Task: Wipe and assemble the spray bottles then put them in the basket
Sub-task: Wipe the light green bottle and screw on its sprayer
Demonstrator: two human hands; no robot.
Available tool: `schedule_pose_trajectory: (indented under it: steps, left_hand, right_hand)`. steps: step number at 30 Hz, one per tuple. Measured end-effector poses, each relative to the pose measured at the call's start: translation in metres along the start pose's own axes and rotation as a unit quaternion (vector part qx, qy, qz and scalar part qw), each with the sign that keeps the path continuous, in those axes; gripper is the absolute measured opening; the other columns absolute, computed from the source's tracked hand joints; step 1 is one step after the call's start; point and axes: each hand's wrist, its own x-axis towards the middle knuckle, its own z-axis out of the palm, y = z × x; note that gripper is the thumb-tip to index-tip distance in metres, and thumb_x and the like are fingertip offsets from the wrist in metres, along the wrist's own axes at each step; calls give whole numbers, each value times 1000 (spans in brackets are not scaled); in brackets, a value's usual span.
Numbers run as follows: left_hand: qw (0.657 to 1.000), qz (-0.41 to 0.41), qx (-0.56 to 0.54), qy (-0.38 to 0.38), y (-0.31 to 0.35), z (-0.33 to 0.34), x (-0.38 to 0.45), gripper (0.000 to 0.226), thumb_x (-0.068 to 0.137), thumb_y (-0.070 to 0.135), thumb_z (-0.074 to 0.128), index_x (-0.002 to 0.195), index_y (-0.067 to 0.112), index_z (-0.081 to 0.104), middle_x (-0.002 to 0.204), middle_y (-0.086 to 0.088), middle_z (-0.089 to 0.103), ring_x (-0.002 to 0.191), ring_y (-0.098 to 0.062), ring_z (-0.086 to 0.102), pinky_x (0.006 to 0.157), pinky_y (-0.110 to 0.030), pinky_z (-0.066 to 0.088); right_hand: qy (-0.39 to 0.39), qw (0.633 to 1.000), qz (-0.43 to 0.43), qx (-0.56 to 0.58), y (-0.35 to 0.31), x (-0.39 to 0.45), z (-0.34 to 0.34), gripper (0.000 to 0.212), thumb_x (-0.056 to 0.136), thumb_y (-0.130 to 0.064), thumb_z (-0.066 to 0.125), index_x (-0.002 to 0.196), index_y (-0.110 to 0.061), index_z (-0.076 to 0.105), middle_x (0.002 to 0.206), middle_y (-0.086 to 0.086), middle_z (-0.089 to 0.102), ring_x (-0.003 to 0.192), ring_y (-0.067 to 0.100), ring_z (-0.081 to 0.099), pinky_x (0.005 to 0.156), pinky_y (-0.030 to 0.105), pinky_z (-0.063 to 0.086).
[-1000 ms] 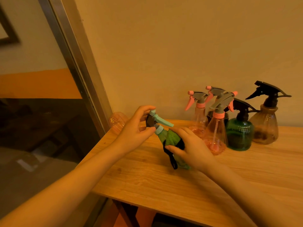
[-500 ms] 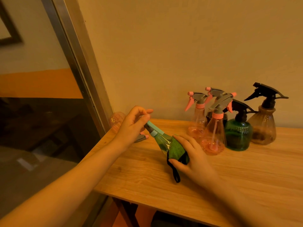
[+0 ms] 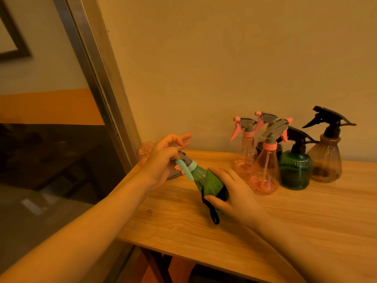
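Observation:
A green spray bottle (image 3: pixel 199 176) with a teal-and-grey trigger head (image 3: pixel 184 163) is tilted over the wooden table (image 3: pixel 306 221), its head pointing left. My right hand (image 3: pixel 234 196) holds the bottle's body through a green cloth (image 3: pixel 213 183) with a black edge and a dangling loop. My left hand (image 3: pixel 165 162) pinches the trigger head with thumb and forefinger, the other fingers spread. Behind my left hand a loose grey-and-pink spray head (image 3: pixel 173 174) lies on the table.
Several assembled spray bottles stand at the back right by the wall: two pink ones (image 3: pixel 265 170), a dark green one (image 3: pixel 294 170) and a brown one (image 3: pixel 326 158). A clear pink bottle (image 3: pixel 143 150) lies at the table's left corner by the metal window frame (image 3: pixel 95 82).
The trigger head has turned under my left hand, its lever now pointing down. The bottle has tilted further left, and my right hand with the cloth has slid down its body.

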Motion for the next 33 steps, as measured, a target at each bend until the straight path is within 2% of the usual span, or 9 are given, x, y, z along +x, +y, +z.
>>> schedule_pose_trajectory:
  steps: [3,5,9,11,13,16,25,29,33]
  left_hand:
    - [1000,-14,21,13,-1,-8,1,29,58,-3,40,80,12,51,128,1,59,122,-15,53,92,-46,43]
    - [999,-22,47,13,1,-12,0,33,69,-12,37,86,11,53,129,3,57,124,-14,50,96,-49,43]
    - [989,-35,142,16,3,-13,2,41,81,-15,31,96,12,59,125,8,57,119,-10,53,78,-40,45]
    - [971,-46,232,21,2,-12,4,33,90,-5,39,101,16,61,122,7,57,112,-11,56,73,-31,51]
    - [951,-36,308,23,-1,-13,3,24,91,6,52,108,21,62,116,3,60,105,-15,59,80,-33,54]
    - [922,7,387,1,-6,-17,0,37,83,9,67,116,25,60,113,4,62,100,-8,60,82,-22,51]
    - [911,92,399,-52,-4,-19,-4,51,80,-3,66,124,22,56,131,13,44,100,20,48,83,-4,44]
    - [909,122,392,-69,-5,-19,-5,55,79,-6,66,123,24,54,135,10,44,109,15,49,84,-4,43]
    - [910,136,386,-66,-7,-19,-5,56,78,-7,66,124,24,54,136,9,44,114,12,48,86,-6,43]
  right_hand:
    - [3,1000,-4,7,2,-7,4,72,80,-56,62,142,-35,33,134,-17,38,121,1,40,97,23,41]
    - [11,1000,0,16,3,-11,4,72,80,-54,63,142,-34,34,133,-18,38,122,-1,37,100,19,37]
    - [18,1000,0,13,2,-18,4,73,79,-54,64,142,-34,33,132,-22,34,122,-5,32,100,15,31]
    - [16,1000,0,9,2,-20,5,74,78,-54,64,143,-34,33,133,-23,31,124,-5,29,102,15,29]
    - [15,1000,-2,4,2,-21,5,75,77,-56,63,143,-34,33,136,-20,32,127,-3,30,104,18,30]
    - [17,1000,-4,3,0,-22,4,74,77,-57,61,143,-34,33,139,-16,34,128,0,31,105,21,32]
    - [8,1000,-4,-25,-15,-7,3,69,83,-49,63,143,-31,34,135,-10,40,121,8,42,96,23,41]
    - [-1,1000,-15,-27,-22,8,5,66,84,-45,63,142,-31,34,133,-8,42,118,11,46,88,21,41]
    - [-4,999,-29,-31,-29,20,7,65,85,-41,63,143,-31,34,133,-7,43,115,13,49,84,27,47]
